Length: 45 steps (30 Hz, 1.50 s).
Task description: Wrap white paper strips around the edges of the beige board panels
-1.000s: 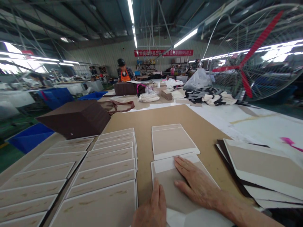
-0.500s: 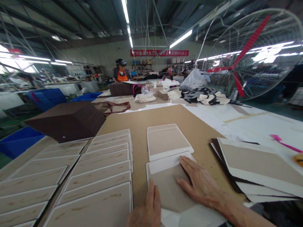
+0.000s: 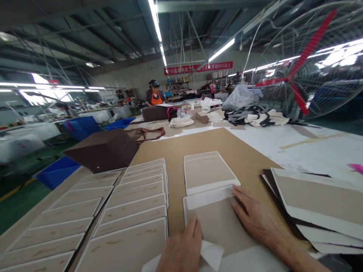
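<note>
A beige panel with a white border lies in front of me. My left hand is over its near left side, fingers bunched and a little blurred. A loose white paper strip shows on both sides of this hand, folded up at the right; the hand appears closed on it, though the grip itself is hidden. Resting on the panel's right edge, my right hand is open with fingers stretched forward. Just beyond, a similar beige panel lies with its near edge meeting this one.
Overlapping rows of beige panels fill the left, with a dark brown stack behind. More panels are fanned at right. A large fan stands beyond the table. A person in an orange apron is at the far end.
The view has swung slightly left. My left hand has gone from lying on the panel's left edge to bunching over the white paper, which now sticks out. My right hand stays at the right edge.
</note>
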### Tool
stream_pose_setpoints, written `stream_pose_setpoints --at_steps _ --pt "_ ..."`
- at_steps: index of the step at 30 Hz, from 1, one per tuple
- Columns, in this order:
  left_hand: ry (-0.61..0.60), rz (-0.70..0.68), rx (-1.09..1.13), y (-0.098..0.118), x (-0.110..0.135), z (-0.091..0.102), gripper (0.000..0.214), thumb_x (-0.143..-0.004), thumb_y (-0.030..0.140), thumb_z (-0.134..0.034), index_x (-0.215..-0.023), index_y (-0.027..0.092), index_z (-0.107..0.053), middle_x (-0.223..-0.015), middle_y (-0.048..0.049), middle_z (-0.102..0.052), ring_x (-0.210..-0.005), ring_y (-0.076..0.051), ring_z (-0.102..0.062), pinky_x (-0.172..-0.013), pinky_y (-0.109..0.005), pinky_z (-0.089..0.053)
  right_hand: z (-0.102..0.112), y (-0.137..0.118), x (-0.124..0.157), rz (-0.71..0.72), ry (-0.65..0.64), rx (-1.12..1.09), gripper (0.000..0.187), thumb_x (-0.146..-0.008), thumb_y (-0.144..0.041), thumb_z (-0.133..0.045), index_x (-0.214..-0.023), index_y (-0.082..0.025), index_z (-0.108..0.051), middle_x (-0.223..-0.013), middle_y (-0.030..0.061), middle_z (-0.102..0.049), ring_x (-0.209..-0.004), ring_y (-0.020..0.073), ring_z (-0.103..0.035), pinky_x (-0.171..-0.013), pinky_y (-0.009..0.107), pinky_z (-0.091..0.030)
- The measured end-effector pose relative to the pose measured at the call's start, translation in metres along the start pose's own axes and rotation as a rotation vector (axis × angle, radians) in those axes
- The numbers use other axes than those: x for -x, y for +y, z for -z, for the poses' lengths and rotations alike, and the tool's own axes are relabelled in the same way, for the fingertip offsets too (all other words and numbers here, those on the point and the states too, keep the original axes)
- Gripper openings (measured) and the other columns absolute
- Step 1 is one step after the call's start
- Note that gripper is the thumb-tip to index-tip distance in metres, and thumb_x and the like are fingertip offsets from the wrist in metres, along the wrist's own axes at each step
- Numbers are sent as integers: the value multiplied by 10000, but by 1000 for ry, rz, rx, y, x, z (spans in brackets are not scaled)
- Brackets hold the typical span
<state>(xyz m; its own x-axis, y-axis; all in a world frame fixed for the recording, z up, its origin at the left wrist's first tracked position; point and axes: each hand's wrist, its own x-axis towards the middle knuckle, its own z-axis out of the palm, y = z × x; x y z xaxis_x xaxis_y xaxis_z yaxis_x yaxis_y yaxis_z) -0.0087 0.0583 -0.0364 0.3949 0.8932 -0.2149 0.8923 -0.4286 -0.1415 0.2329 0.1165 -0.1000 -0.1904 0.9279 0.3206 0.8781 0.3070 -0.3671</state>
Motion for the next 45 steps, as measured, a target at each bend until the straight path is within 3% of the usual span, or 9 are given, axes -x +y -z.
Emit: stream_pose_setpoints --at_steps 3,9,15,22,26,31,38,41,45 --pt "37 33 -19 -2 -16 6 735 -759 -39 -398 -1475 118 -341 -1568 -185 -264 -882 -239 -723 -742 -388 -625 9 11 -6 83 -61 103 471 -987 -384 -372 -1266 -91 -612 -1335 164 -585 -1225 301 -537 -1051 504 -436" --pt "37 84 -106 -8 -39 -8 743 -743 -70 -411 -1457 134 -386 -1528 -190 -354 -791 -243 -730 -677 -411 -636 25 15 -9 111 9 275 364 -979 -382 -398 -998 -171 -694 -1037 133 -687 -976 304 -613 -872 512 -495" --pt "62 98 -121 -7 -38 -10 760 -739 -107 -335 -1451 153 -398 -1542 -179 -327 -820 -227 -734 -703 -386 -630 16 -4 -14 244 -157 73 564 -987 -481 -394 -1418 -133 -499 -1515 105 -406 -1426 289 -290 -1166 511 -263" --pt "22 116 -58 -15 -40 -13 808 -746 -137 -207 -1453 204 -397 -1562 -87 -277 -883 -207 -732 -797 -385 -605 51 -21 10 59 -413 0 847 -922 -591 -456 -1505 -3 -279 -1566 217 -199 -1460 321 -161 -1194 502 -150" --pt "17 88 -10 -20 -44 -15 793 -759 -134 -177 -1460 183 -371 -1567 -105 -264 -967 -223 -715 -856 -434 -580 46 -24 36 252 -485 -83 750 -928 -536 -489 -1526 -123 -306 -1587 183 -162 -1460 356 -87 -1182 551 -114" --pt "-58 63 30 -33 -54 -13 766 -747 -124 -268 -1416 209 -435 -1568 -82 -311 -1123 -209 -649 -984 -395 -505 38 -29 34 387 -414 41 682 -899 -537 -545 -1438 -129 -453 -1512 211 -376 -1393 408 -308 -1113 559 -310" --pt "54 156 322 -54 -49 -20 555 -848 -17 -250 -1322 91 -517 -1401 -149 -539 -1249 -188 -553 -1067 -308 -399 43 -44 7 500 -372 286 685 -829 -698 -516 -1115 -91 -651 -990 207 -654 -919 352 -611 -776 481 -530" --pt "75 167 448 -52 -31 -25 508 -897 66 -266 -1366 59 -460 -1380 -162 -551 -1273 -206 -523 -1100 -336 -363 52 -44 16 512 -385 199 793 -801 -751 -509 -1223 -89 -618 -1169 264 -613 -1065 403 -587 -881 536 -492" --pt "101 182 651 -42 -16 -23 501 -908 136 -340 -1398 92 -429 -1425 -129 -518 -1305 -208 -490 -1127 -341 -342 59 -37 35 434 -444 3 929 -803 -761 -510 -1480 -133 -405 -1510 309 -295 -1386 475 -275 -1077 642 -281"
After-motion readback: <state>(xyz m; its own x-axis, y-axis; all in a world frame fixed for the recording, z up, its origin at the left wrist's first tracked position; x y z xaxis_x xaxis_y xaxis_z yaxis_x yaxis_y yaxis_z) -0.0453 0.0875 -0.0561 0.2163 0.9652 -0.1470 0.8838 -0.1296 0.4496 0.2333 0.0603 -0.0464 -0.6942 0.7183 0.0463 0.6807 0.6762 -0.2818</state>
